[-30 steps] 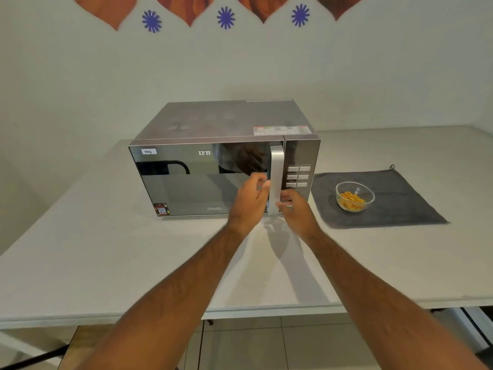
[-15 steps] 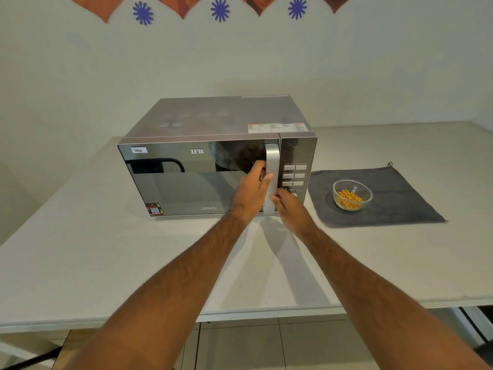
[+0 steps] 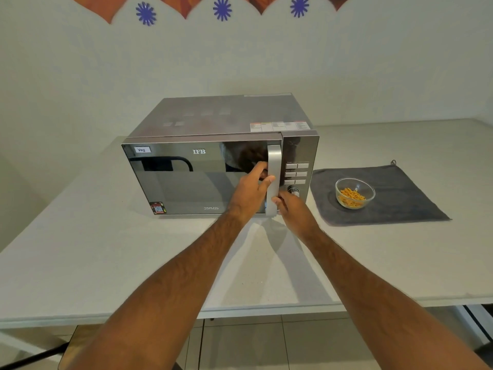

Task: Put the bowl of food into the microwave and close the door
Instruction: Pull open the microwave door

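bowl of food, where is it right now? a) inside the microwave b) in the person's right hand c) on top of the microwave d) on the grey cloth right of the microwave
d: the glass bowl of food sits on the grey cloth to the right of the microwave, whose door is not yet open, and neither hand touches it.
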Motion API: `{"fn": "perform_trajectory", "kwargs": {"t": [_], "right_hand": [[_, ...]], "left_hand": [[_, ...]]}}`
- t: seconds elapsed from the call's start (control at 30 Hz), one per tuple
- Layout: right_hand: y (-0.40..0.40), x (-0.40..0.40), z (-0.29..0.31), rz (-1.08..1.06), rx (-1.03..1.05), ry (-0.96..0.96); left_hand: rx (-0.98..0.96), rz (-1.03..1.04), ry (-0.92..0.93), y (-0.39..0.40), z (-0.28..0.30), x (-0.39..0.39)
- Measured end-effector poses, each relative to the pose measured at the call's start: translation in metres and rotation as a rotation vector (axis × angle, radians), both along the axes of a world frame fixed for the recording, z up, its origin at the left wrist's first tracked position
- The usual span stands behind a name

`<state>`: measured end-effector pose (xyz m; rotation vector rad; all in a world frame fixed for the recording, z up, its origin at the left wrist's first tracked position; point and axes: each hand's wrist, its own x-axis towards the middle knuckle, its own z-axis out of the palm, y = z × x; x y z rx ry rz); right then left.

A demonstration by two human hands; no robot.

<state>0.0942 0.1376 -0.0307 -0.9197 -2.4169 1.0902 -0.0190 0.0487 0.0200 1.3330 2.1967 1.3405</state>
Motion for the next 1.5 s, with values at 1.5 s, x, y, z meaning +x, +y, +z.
{"fn": "perform_trajectory", "kwargs": {"t": [1.5], "right_hand": [[-0.056,0.075,-0.082,0.006,0.284,-0.261]], "left_hand": [[0.341,0.063,0.001,-0.22,-0.045,0.05]]}}
